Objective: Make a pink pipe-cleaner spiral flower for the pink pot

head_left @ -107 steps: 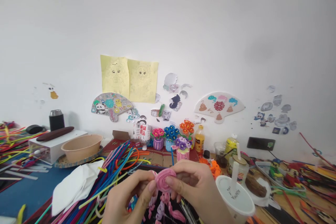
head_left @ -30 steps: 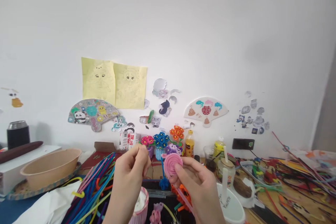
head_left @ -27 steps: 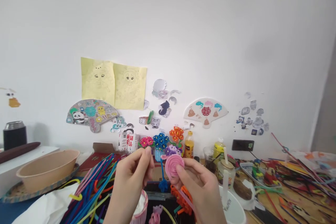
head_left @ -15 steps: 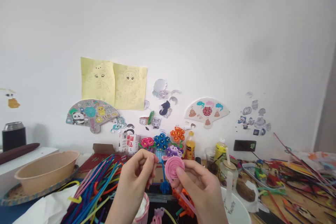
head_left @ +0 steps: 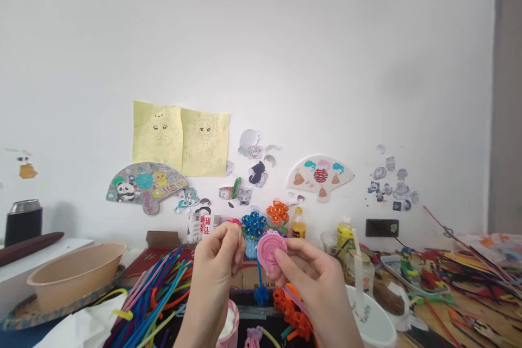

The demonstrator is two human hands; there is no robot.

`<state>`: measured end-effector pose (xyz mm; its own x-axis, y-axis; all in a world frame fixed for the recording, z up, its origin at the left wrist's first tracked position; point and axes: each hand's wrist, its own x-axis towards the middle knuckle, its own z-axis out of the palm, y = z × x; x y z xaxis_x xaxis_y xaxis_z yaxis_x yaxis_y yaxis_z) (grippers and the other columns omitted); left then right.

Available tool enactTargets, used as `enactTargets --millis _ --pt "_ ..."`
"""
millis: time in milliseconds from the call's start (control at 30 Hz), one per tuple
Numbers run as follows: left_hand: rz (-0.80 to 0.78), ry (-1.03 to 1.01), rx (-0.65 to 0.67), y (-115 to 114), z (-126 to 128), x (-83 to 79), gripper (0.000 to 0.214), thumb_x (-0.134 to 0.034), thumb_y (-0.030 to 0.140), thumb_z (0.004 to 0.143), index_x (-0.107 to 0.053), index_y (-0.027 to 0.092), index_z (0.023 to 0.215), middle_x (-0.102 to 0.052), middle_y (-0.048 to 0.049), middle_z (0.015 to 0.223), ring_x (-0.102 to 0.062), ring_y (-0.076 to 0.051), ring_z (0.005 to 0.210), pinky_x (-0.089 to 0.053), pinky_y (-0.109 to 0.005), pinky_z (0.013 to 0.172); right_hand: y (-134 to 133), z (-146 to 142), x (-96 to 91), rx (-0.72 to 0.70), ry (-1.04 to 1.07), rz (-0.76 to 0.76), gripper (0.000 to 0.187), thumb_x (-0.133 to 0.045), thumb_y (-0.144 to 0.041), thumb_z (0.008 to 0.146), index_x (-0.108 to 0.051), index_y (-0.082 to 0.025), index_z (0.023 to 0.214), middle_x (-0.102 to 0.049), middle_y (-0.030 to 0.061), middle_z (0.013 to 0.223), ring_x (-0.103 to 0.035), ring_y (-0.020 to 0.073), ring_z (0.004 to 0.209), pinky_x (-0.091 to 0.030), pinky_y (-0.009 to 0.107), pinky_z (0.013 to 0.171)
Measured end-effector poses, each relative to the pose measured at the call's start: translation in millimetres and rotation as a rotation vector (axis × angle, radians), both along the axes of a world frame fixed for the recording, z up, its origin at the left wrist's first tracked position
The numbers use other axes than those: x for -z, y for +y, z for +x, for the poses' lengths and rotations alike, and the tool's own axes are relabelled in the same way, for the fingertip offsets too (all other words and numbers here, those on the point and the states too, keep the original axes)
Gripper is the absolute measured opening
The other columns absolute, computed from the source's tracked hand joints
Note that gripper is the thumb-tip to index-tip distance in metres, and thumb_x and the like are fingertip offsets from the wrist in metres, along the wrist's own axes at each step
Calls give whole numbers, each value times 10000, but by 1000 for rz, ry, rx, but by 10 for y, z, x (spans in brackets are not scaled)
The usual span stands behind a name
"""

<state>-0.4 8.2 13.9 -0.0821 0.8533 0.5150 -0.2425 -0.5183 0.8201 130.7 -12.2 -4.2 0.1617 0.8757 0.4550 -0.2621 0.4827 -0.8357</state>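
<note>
Between the thumb and fingers of my right hand (head_left: 312, 277) is a flat pink pipe-cleaner spiral (head_left: 269, 253), its coils facing me. A pink stem trails down from it under the palm. My left hand (head_left: 222, 253) is raised just left of the spiral, thumb and fingers pinched together; whatever lies in the pinch is too small or hidden to make out. Behind the hands stand blue pipe-cleaner flowers (head_left: 253, 224) in a light-blue pot and orange flowers (head_left: 278, 213). Below, a pink-and-white cup (head_left: 229, 326) is partly covered by my left wrist.
Bundled coloured pipe cleaners (head_left: 157, 293) lie at left near a tan basin (head_left: 77, 269). A white bucket (head_left: 373, 318) stands at right, beside a jar (head_left: 361, 269). More pipe cleaners and a tray (head_left: 416, 277) cover the right table. Yellow drawings (head_left: 181, 138) hang on the wall.
The view has tilted and shifted slightly. My left hand has moved a little right and up, its fingers leaving the spiral's upper edge more in view. The right hand keeps its grip on the spiral.
</note>
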Motion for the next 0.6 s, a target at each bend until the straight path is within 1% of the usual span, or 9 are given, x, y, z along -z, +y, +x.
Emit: enactTargets --millis 100,200,233,300,367,400,433,500,600 --pt "20 39 -60 -8 -16 7 504 -538 480 861 -356 197 485 -330 85 409 -239 -62 415 -210 -202 427 -41 -18 -21 1 -22 19 291 -806 -398 682 -712 -132 756 -693 47 553 -601 145 488 -506 211 480" --pt "130 223 -139 -11 -98 12 563 -526 510 855 -373 196 414 -331 69 350 -268 -68 378 -253 -213 427 -84 -18 -49 -10 -37 40 292 -813 -401 670 -717 -134 737 -682 43 544 -609 153 488 -509 217 468" --pt "171 296 -174 -21 -131 4 551 -537 507 849 -409 194 414 -363 60 359 -301 -75 378 -266 -214 426 -93 -14 -56 -16 -40 46 293 -814 -403 667 -718 -134 732 -677 42 540 -611 158 490 -511 221 464" --pt "269 412 -273 -64 -190 -35 384 -601 460 821 -578 198 541 -501 37 464 -420 -102 433 -310 -214 435 -102 -2 -66 -22 -39 48 307 -816 -416 659 -721 -135 734 -673 43 544 -618 169 498 -519 235 463" --pt "399 487 -369 -130 -222 -95 142 -665 378 792 -697 251 847 -639 11 680 -553 -141 580 -399 -217 502 -100 13 -70 4 -38 57 317 -817 -432 647 -725 -138 720 -686 50 583 -629 179 525 -532 249 492" --pt "467 524 -383 -165 -226 -127 180 -673 347 791 -698 284 958 -674 2 775 -593 -154 647 -441 -222 548 -96 22 -70 29 -43 72 317 -821 -436 639 -727 -141 703 -691 51 606 -633 181 544 -535 251 511" --pt "527 560 -377 -197 -223 -156 197 -667 324 801 -700 305 995 -690 -4 834 -616 -158 691 -469 -225 589 -93 31 -70 54 -53 87 316 -826 -440 630 -730 -144 683 -691 49 618 -630 180 554 -532 248 520" --pt "599 601 -357 -242 -203 -193 128 -632 284 835 -725 303 919 -704 -3 855 -640 -149 722 -495 -215 638 -88 52 -69 71 -70 92 322 -836 -450 610 -733 -148 650 -685 42 602 -608 169 533 -512 235 492" --pt "620 613 -356 -263 -168 -195 132 -606 236 856 -730 280 846 -711 11 800 -656 -131 709 -501 -187 636 -91 78 -72 4 -40 37 340 -837 -468 608 -740 -146 666 -683 43 544 -601 165 476 -495 232 445"
